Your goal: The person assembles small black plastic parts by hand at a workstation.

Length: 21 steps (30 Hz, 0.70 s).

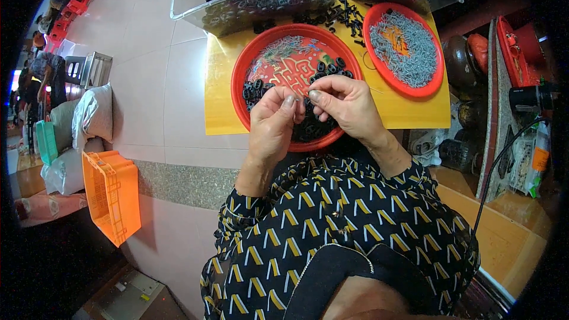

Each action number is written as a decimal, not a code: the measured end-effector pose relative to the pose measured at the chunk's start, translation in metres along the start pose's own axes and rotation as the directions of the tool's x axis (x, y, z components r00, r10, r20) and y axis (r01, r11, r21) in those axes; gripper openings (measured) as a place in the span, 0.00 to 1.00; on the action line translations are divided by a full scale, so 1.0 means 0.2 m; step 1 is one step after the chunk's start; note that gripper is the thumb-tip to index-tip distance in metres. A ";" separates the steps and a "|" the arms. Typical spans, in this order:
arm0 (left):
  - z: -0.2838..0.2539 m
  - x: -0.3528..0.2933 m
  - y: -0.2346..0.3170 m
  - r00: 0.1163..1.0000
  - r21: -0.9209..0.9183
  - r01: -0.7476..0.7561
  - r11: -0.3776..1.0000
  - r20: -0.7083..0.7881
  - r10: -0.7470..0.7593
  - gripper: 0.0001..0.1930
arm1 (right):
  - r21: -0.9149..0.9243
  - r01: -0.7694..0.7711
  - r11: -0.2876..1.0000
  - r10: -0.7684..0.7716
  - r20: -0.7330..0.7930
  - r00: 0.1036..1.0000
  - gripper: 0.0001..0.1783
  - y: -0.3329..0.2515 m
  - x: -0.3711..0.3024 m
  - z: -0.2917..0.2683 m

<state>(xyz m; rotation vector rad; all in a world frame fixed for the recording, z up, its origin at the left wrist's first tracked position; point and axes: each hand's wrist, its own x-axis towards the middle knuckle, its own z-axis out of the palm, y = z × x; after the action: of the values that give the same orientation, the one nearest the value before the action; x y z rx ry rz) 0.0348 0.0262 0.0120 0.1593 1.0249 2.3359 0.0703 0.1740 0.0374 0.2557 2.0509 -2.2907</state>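
Observation:
My left hand [274,123] and my right hand [349,108] meet over a round red tray [238,74], thumbs and forefingers pinched close together. What lies in each pinch is too small to make out. In the tray, small black ring-shaped plastic parts [331,67] lie on the right, with more black parts [253,90] at the left. Some thin greyish pins [283,47] are spread along its far side. Beyond my right hand stands a second red tray [439,62] full of small grey pins [410,62].
The trays stand on a yellow board [222,95]. Clear bins [261,9] of black parts stand at the far edge, with loose black pieces [349,16] beside them. An orange crate [112,195] and white sacks [95,112] are on the left floor. A black cable [504,163] hangs at right.

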 end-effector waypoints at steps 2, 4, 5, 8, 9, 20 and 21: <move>0.00 0.00 -0.01 0.999 0.040 -0.035 0.999 -0.004 0.035 0.06 | 0.017 0.028 0.999 -0.028 0.004 1.000 0.08 0.00 -0.01 0.01; 0.02 -0.01 -0.01 0.999 0.050 -0.038 0.998 -0.025 0.040 0.06 | 0.039 0.055 0.998 -0.056 0.016 0.998 0.08 0.00 -0.03 0.03; 0.02 -0.01 -0.01 0.998 0.059 -0.041 0.997 -0.044 0.043 0.06 | 0.043 0.055 0.998 -0.055 0.010 0.998 0.08 -0.01 -0.03 0.03; 0.03 -0.01 -0.02 0.998 0.056 -0.044 0.997 -0.047 0.046 0.05 | 0.034 0.071 0.997 -0.070 -0.017 0.997 0.08 0.00 -0.05 0.04; 0.03 -0.01 -0.02 0.998 0.056 -0.044 0.997 -0.047 0.047 0.05 | 0.025 0.086 0.996 -0.085 -0.030 0.996 0.08 0.00 -0.05 0.05; 0.03 -0.02 -0.03 0.997 0.091 -0.051 0.995 -0.044 0.056 0.04 | -0.043 0.047 0.998 -0.048 -0.019 0.999 0.07 0.00 -0.06 0.05; 0.02 -0.02 -0.03 0.997 0.091 -0.052 0.994 -0.044 0.056 0.04 | -0.040 0.056 0.998 -0.057 -0.022 0.998 0.07 0.00 -0.06 0.05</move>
<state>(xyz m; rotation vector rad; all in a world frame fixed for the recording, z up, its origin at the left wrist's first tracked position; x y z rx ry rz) 0.0427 0.0309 0.0110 0.1702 1.1630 2.3526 0.0802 0.1636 0.0408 0.2259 2.1384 -2.2872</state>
